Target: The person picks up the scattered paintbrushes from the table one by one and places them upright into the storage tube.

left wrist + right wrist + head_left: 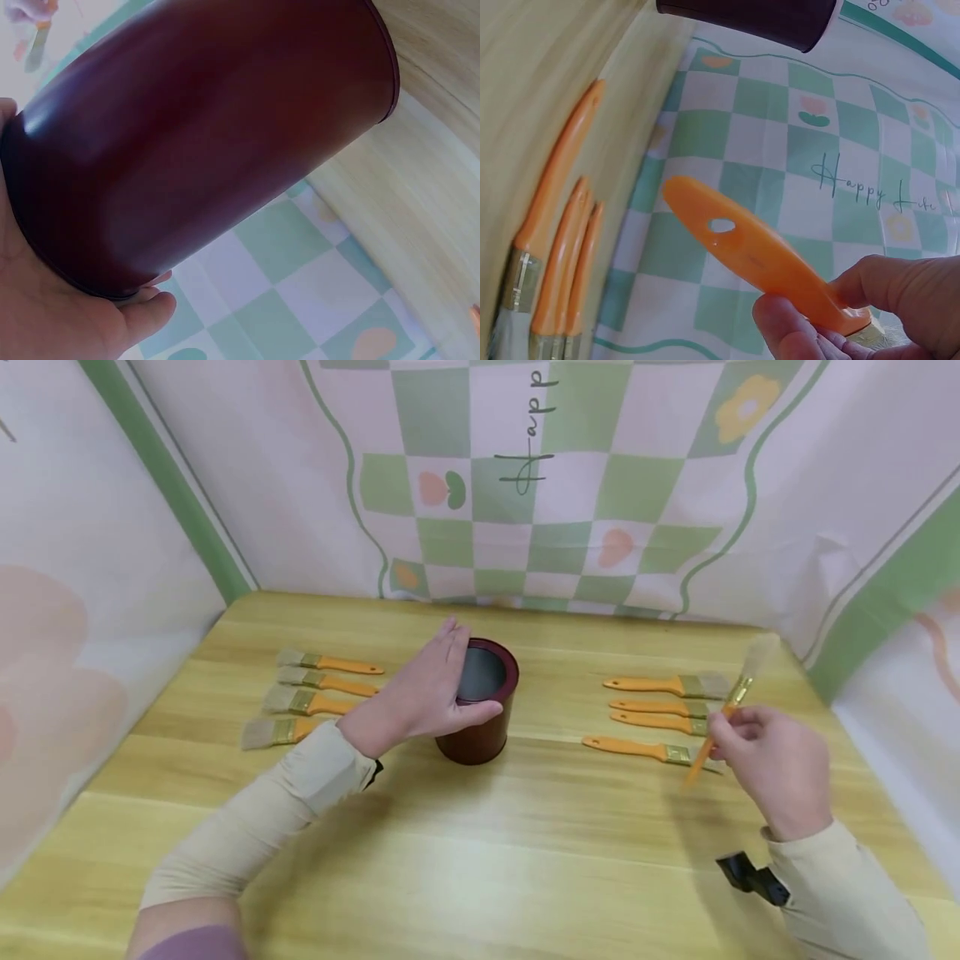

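Note:
A dark red cylindrical cup [474,739] with a dark grey inside stands upright on the table. My left hand [423,693] holds it at the top, thumb along the near rim and fingers on the far side. In the left wrist view the cup [202,142] fills most of the picture, the hand [64,322] at its rim. My right hand [780,768] pinches a paintbrush [738,693] by its orange handle, bristles pointing up and away. The handle end with its hole shows on the held paintbrush [742,247] in the right wrist view. Below it lie several paintbrushes [633,747].
To the left lie several more paintbrushes [348,666] in a row, bristles outward, partly behind my left forearm. The wooden table [480,860] reaches a checkered cloth [570,493] at the back. Cloth also hangs along both sides.

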Motion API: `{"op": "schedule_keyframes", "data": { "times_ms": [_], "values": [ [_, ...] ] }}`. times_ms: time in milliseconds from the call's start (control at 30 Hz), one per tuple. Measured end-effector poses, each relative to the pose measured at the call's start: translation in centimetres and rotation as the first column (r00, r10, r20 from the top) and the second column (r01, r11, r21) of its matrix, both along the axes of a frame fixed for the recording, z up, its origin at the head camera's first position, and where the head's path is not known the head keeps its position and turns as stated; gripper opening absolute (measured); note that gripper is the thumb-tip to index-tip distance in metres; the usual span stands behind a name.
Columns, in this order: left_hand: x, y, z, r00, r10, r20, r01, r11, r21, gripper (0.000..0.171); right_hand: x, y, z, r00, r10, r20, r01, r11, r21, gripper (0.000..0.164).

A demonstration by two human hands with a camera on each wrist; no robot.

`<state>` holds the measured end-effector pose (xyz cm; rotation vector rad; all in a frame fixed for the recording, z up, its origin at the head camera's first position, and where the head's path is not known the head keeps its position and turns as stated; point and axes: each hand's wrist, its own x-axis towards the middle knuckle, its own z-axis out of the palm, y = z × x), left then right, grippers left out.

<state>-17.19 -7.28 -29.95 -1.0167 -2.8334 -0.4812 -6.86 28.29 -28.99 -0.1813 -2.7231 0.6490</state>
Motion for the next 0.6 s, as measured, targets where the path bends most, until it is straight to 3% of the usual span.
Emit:
{"op": "schedule_keyframes", "data": {
  "times_ms": [233, 600],
  "values": [
    [0.1, -0.2, 0.0, 1.0, 0.008, 0.01, -0.007, 1.0, -0.018, 0.099, -0.4, -0.4, 0.8, 0.993, 0.016, -0.118, -0.016, 1.0, -0.001, 0.032],
    [0.1, -0.3, 0.0, 0.999, 0.009, 0.032, -0.007, 0.999, -0.053, 0.099, -1.6, -2.2, 2.4, 0.985, 0.062, -0.16, -0.053, 0.997, 0.06, 0.032]
  ]
}}
